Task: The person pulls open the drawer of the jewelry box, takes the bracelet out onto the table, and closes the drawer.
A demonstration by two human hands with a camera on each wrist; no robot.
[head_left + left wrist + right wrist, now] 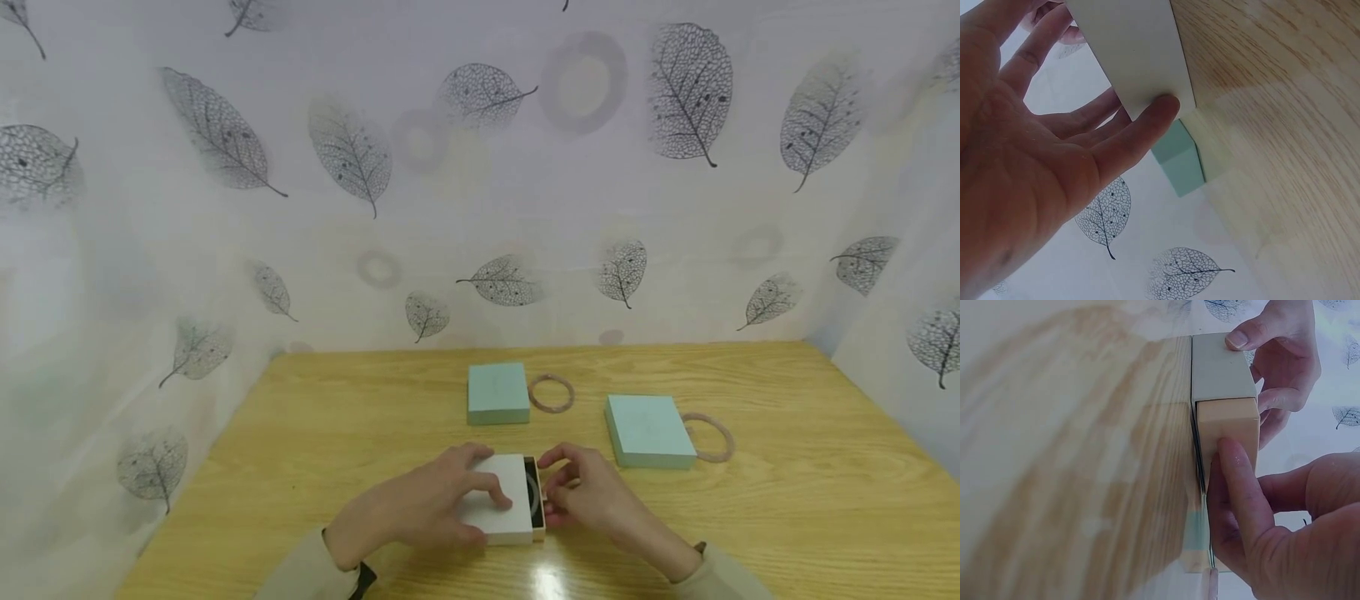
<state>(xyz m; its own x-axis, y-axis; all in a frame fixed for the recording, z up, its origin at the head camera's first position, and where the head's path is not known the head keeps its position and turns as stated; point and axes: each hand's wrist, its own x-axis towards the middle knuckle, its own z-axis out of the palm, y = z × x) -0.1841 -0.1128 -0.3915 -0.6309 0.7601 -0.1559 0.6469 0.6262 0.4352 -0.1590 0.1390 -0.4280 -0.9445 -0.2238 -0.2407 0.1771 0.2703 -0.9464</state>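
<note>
A white box sleeve (513, 477) lies on the table in front of me. My left hand (423, 504) grips it from the left. In the left wrist view its thumb rests on the sleeve's near side. A peach-edged inner drawer (1229, 425) with a dark lining sticks out a little at the sleeve's right end. Part of a pale ring, like a bangle (533, 495), shows inside. My right hand (596, 492) holds the drawer's protruding end, thumb against its side and fingers curled at the end.
Behind stands a mint-green box (498, 392) with a pinkish bangle (532, 402) at its right. Farther right lies another mint-green box (649, 429), a pink bangle (729, 442) beside it. Leaf-printed cloth (480, 183) surrounds the wooden table (337, 417).
</note>
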